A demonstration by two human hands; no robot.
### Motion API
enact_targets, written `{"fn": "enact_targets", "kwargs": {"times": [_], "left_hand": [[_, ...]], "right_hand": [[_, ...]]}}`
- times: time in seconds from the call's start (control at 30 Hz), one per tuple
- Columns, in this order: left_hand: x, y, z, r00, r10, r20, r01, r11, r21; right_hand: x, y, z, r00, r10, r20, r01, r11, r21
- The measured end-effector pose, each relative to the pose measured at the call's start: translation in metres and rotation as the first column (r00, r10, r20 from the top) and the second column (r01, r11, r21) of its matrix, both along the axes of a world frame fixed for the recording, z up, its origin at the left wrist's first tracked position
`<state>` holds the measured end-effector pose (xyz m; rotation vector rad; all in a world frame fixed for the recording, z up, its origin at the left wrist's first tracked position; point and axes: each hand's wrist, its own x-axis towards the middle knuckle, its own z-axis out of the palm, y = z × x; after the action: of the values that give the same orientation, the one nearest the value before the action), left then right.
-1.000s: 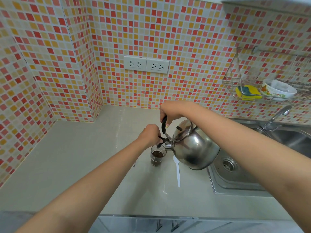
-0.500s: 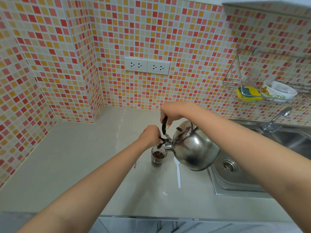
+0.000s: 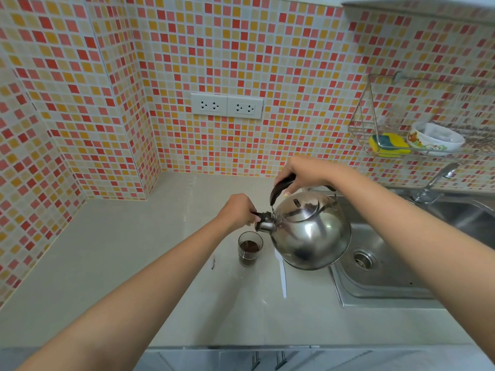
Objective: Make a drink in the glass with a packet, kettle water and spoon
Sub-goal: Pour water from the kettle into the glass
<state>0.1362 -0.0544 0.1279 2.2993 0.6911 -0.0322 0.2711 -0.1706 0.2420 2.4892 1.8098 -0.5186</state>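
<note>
1. The right hand (image 3: 302, 174) is curled around the black handle (image 3: 280, 189) of the shiny kettle (image 3: 312, 234) and holds it up in the air.
2. The left hand (image 3: 237, 210) pinches the little black cap (image 3: 261, 216) at the kettle's spout (image 3: 263, 226). Its fingers are curled in tight around it.
3. The glass (image 3: 249, 249) stands on the counter (image 3: 107, 250), just under the spout. It has dark brown stuff in it.
4. A second ago the kettle was tipped more, with its spout down close to the rim of the glass. Now the kettle sits more level and the spout is a bit higher above the glass.
5. Both hands have kept the same grip the whole time. The right one still has the handle and the left one still has the cap.
6. I cannot tell if water is coming out of the spout.
7. The white spoon (image 3: 282, 277) lies flat on the counter, just beside the glass on its right. Its top end is hidden under the kettle. It has not moved.
8. The glass has stayed in the same spot too.
9. A small dark bit (image 3: 213, 263) lies on the counter near the left of the glass. I cannot tell what it is.
10. The metal sink (image 3: 388, 287) is to the right of the kettle, with a tap (image 3: 435, 186) behind it.
11. A wire rack (image 3: 375, 124) on the wall holds a yellow sponge (image 3: 388, 144) and a bowl (image 3: 435, 139).
</note>
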Motion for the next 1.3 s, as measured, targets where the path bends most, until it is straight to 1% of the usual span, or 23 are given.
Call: {"fn": "enact_targets", "kwargs": {"times": [0.1,0.27,0.43,0.57,0.67,0.77,0.93,1.1,1.3], "left_hand": [[0.006,0.002,0.007,0.998,0.019,0.062,-0.018,1.0,-0.016],[0.021,0.009,0.021,0.986,0.062,0.158,-0.054,0.997,-0.053],[0.037,0.02,0.035,0.974,0.088,0.207,-0.075,0.994,-0.074],[0.051,0.029,0.035,0.981,0.096,0.167,-0.09,0.995,-0.045],[0.062,0.036,0.028,0.977,0.143,0.155,-0.138,0.99,-0.042],[0.074,0.044,0.018,0.972,0.191,0.137,-0.187,0.982,-0.039],[0.094,0.06,0.002,0.963,0.248,0.109,-0.245,0.969,-0.043],[0.111,0.073,-0.013,0.962,0.265,0.063,-0.264,0.964,-0.023],[0.124,0.081,-0.028,0.964,0.264,0.037,-0.265,0.964,0.01]], "right_hand": [[0.01,-0.011,0.006,0.998,-0.044,-0.038,0.046,0.997,0.054],[0.027,-0.021,0.014,0.994,-0.113,0.003,0.112,0.988,0.11],[0.048,-0.02,0.014,0.982,-0.188,0.018,0.183,0.97,0.158],[0.06,-0.01,0.005,0.977,-0.213,0.025,0.204,0.958,0.202],[0.067,0.002,-0.006,0.972,-0.235,0.004,0.228,0.945,0.236],[0.076,0.015,-0.02,0.969,-0.247,0.018,0.236,0.942,0.239],[0.092,0.032,-0.043,0.961,-0.276,-0.026,0.272,0.921,0.28],[0.106,0.043,-0.064,0.957,-0.288,-0.038,0.288,0.923,0.254],[0.117,0.053,-0.087,0.942,-0.32,-0.104,0.336,0.907,0.255]]}}
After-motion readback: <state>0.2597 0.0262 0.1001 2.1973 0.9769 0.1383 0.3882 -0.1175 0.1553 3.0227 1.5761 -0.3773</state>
